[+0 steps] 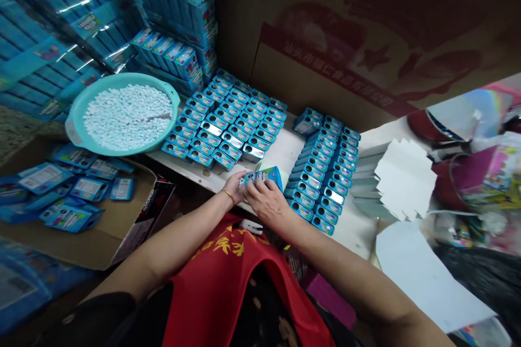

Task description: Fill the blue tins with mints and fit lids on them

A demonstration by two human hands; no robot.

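At the near edge of the white table I hold a small blue printed box (275, 174) between both hands. My left hand (235, 186) is closed round its left end, with the fingertips partly hidden. Over the near side of the same box, my right hand (266, 201) has its fingers bent and pressed against it. Just beyond stand rows of small blue tins (228, 116) with dark round spots on their tops. More of these tins (321, 165) line up to the right of my hands.
On the left, a turquoise basin (75, 133) holds many small white pellets. Below it, an open cardboard box (118, 227) contains loose blue boxes (73, 214). Wrapped blue packs are stacked behind. A large carton (325, 65) walls the back. White card stacks (407, 179) stand right.
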